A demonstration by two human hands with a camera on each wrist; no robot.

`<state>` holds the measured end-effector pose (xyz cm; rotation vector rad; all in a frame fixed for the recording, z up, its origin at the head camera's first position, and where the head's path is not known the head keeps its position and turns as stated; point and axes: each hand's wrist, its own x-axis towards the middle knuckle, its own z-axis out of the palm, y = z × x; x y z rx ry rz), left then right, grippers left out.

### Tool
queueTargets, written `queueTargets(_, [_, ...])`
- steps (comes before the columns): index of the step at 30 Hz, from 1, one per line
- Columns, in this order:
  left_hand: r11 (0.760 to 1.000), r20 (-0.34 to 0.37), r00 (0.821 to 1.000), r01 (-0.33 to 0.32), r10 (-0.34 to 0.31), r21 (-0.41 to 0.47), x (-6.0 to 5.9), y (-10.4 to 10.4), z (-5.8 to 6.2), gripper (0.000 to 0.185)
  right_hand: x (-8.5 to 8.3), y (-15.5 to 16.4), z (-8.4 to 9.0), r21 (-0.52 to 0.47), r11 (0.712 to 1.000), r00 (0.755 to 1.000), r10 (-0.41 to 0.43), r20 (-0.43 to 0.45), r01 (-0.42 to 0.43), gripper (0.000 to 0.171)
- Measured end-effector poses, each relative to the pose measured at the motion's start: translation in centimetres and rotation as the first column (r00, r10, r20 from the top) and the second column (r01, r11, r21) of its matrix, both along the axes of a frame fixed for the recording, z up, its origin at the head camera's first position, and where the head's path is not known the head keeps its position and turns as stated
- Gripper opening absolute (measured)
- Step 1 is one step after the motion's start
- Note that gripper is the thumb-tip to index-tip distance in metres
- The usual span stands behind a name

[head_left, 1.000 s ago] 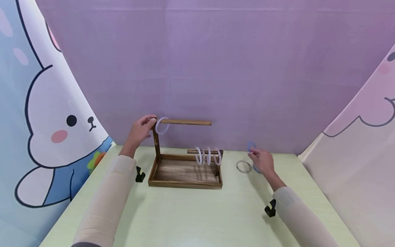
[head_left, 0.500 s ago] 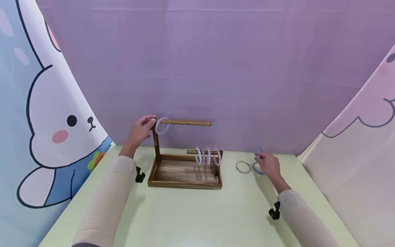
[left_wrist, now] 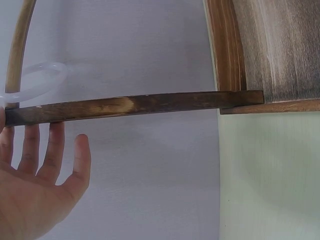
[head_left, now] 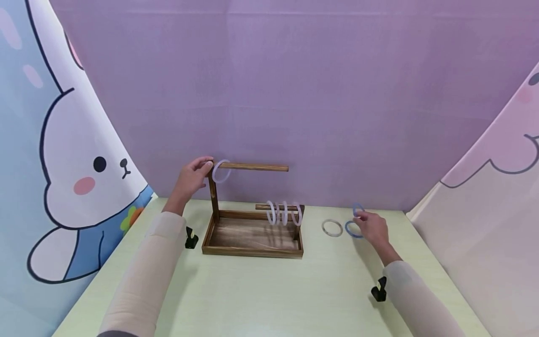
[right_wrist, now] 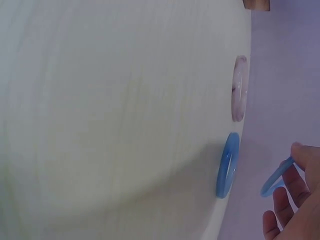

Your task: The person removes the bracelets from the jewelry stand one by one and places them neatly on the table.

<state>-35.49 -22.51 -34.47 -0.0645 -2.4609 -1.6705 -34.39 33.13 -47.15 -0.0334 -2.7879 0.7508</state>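
Observation:
My left hand [head_left: 206, 164] pinches a white ring [head_left: 221, 172] that hangs on the left end of the upper bar [head_left: 257, 167] of a wooden stand, beside its post. In the left wrist view the white ring [left_wrist: 36, 81] sits over the bar [left_wrist: 135, 106], with my other fingers [left_wrist: 55, 150] straight below it. Three white rings [head_left: 284, 213] hang on the lower bar. My right hand [head_left: 361, 215] holds a blue ring [head_left: 358, 208] in its fingertips just above the table. In the right wrist view this blue ring [right_wrist: 274, 183] hangs clear of the table.
The stand's wooden tray [head_left: 251, 252] sits mid-table. A second blue ring [head_left: 352, 229] [right_wrist: 227, 165] and a pale clear ring [head_left: 332, 228] [right_wrist: 240, 88] lie flat right of it. A purple backdrop rises close behind, and cartoon curtains close in both sides.
My right hand has carried the blue ring to the right and a little lower, past the two rings on the table. The left hand and its white ring have stayed put.

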Motion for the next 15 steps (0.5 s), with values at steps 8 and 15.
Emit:
queueTargets(8, [1.0, 0.0, 1.0, -0.004, 0.004, 0.0, 0.1, 0.0, -0.1, 0.051, 0.4, 1.2, -0.6, -0.006, 1.0, 0.997, -0.024, 0.071, 0.025, 0.038])
queueTargets(15, [1.0, 0.004, 1.0, -0.011, 0.011, 0.001, 0.1, 0.0, 0.0, 0.052, 0.5, 2.3, -1.1, 0.081, 0.996, 0.994, -0.043, 0.101, 0.034, 0.038])
